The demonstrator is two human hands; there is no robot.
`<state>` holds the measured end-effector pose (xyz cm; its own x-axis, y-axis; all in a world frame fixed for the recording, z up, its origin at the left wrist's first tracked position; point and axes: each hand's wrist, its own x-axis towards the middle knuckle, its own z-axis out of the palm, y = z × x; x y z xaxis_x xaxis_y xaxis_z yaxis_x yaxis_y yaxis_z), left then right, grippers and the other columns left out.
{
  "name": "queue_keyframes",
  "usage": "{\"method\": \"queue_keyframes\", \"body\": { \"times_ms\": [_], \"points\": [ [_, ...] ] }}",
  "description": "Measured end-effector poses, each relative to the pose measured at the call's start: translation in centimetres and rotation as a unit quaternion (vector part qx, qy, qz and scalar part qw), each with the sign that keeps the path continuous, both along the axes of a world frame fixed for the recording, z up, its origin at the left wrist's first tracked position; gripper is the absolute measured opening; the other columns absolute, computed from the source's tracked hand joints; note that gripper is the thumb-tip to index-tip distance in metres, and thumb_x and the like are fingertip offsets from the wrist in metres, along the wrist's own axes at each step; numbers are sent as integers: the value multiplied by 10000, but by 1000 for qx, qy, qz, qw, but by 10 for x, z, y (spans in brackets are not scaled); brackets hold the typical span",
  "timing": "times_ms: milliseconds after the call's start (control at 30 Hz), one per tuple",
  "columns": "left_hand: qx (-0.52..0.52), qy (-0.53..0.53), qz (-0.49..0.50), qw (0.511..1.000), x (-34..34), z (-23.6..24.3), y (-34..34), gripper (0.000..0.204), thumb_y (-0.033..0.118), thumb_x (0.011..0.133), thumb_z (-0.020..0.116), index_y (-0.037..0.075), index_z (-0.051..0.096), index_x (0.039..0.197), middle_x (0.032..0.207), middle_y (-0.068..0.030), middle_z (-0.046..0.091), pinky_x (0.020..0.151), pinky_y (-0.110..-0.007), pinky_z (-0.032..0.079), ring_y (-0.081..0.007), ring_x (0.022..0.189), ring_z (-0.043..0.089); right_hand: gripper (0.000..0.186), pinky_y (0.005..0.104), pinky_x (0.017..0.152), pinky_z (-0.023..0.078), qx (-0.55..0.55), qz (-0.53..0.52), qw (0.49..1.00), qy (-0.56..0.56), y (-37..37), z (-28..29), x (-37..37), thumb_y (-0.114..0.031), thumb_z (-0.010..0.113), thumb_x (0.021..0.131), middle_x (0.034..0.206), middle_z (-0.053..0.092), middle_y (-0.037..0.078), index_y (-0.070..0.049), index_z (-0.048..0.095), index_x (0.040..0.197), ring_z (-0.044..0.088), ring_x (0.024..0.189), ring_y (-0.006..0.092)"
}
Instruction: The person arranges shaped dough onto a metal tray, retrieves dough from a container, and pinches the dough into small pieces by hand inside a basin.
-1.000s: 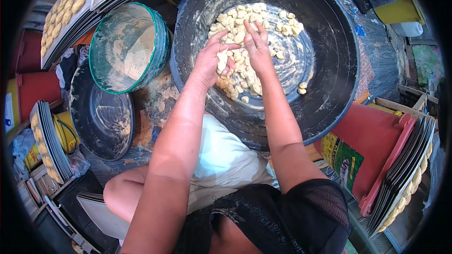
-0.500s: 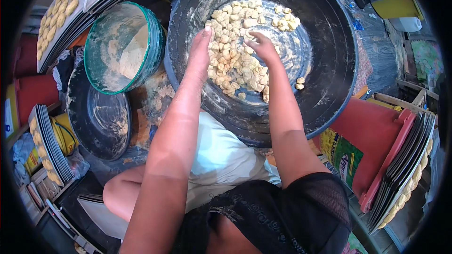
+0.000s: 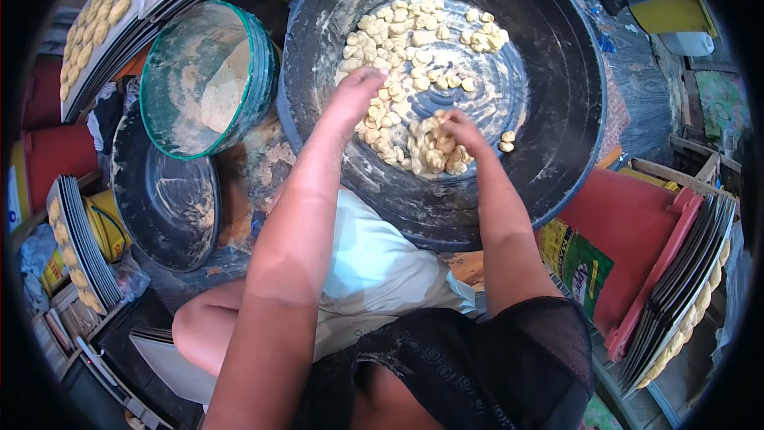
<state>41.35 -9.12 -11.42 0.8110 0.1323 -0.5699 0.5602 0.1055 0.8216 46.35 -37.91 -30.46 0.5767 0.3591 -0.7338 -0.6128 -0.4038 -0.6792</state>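
Dough pieces [image 3: 414, 56] lie between and beyond both hands in the black basin [image 3: 557, 111]; left hand [image 3: 354, 95] flat open; right hand [image 3: 461, 131] curled among them.

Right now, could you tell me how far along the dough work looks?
Done: trays at upper left already carry shaped pieces. In hand: both hands, left hand and right hand, work the dough pieces in the big black basin. Left: that whole heap remains in the basin.
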Motion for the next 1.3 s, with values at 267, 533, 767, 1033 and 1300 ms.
{"method": "queue_keyframes", "body": {
  "times_ms": [267,533,767,1033,1300],
  "points": [
    [25,-3,-31,999,-9,-3,10,472,424,852,599,66,558,1157,1035,-50,604,837,-321,394,-152,972,535,551,396,990,389,-321,214,809,-443,82,10,-18,-247,714,733,1327,434,151,-102,521,1229,450,1199,316],
    [71,-11,-27,997,8,-34,-3,396,306,835,647,29,597,1113,1034,-95,636,838,-319,449,-193,934,573,278,354,724,491,10,0,985,-172,121,-40,-33,-176,708,750,950,619,71,-68,616,989,604,839,187],
    [-11,11,19,1000,-2,-2,6,356,258,878,629,25,586,1143,1048,-81,616,745,-302,465,-146,949,563,247,264,756,512,352,-79,930,-73,149,126,15,-108,605,864,962,619,63,-42,577,1100,600,827,139],
    [69,-148,197,967,4,-17,18,316,159,833,635,15,617,1113,1148,-122,553,928,-311,378,-208,1060,516,831,422,928,440,-190,308,927,-95,111,53,-19,-585,537,842,1205,547,276,50,366,1351,568,1073,365],
    [42,-137,281,949,-3,-9,28,254,154,835,634,-21,637,1020,1211,-145,530,934,-307,387,-211,1073,525,491,390,874,495,163,-231,914,290,209,17,-58,-492,493,921,1135,625,92,-93,556,1202,616,994,270]
  ]
}}
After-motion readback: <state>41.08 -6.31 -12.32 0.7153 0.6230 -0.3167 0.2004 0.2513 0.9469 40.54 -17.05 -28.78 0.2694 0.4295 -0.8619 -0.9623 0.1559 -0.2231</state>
